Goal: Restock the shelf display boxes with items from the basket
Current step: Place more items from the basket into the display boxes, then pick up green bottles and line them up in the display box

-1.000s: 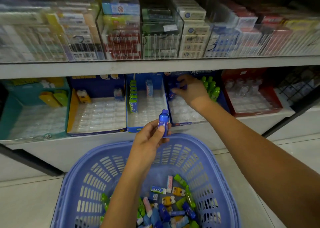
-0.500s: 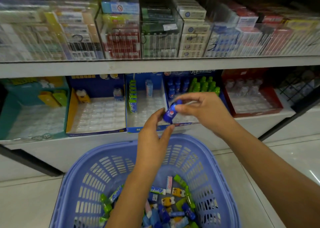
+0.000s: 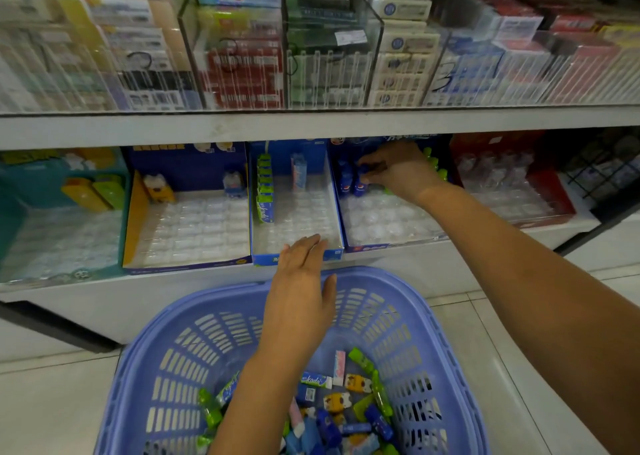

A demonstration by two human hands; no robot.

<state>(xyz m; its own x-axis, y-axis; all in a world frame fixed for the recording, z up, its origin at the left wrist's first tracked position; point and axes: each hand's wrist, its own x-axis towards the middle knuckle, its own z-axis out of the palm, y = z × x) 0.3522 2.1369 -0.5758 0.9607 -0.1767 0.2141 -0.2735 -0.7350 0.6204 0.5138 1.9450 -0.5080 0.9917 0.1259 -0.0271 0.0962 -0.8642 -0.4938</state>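
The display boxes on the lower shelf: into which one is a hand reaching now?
The dark blue box just left of the red box. The right hand sets a small blue bottle at its back; the others are untouched.

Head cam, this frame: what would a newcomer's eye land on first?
Probably the lavender basket low in the middle, with small bright packets heaped in its bottom. Next, the right hand reaching into the dark blue display box on the lower shelf, its grip closed on a small blue bottle at the back row. The left hand hangs open and empty over the basket's far rim.
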